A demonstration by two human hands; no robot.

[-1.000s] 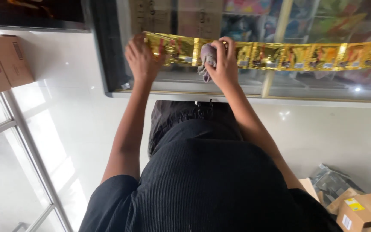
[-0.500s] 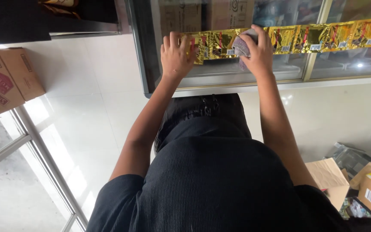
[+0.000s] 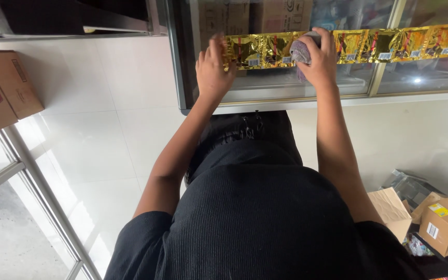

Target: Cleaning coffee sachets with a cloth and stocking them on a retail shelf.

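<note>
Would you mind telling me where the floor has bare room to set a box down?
The white floor is bare between the cardboard box at left, the glass cabinet and the person's legs. Bottom right is crowded with small cardboard boxes.

Glossy gold foil sachet strip (image 3: 369, 44), seemingly soft cloth (image 3: 299, 51), matt cardboard box (image 3: 444, 223).

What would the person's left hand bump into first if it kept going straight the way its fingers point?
The left hand already rests at the end of the strip of gold sachets, fingers pointing up the glass cabinet front. Going straight on, it would likely slide along that glass towards the cardboard boxes behind it, though depth is unclear.
</note>
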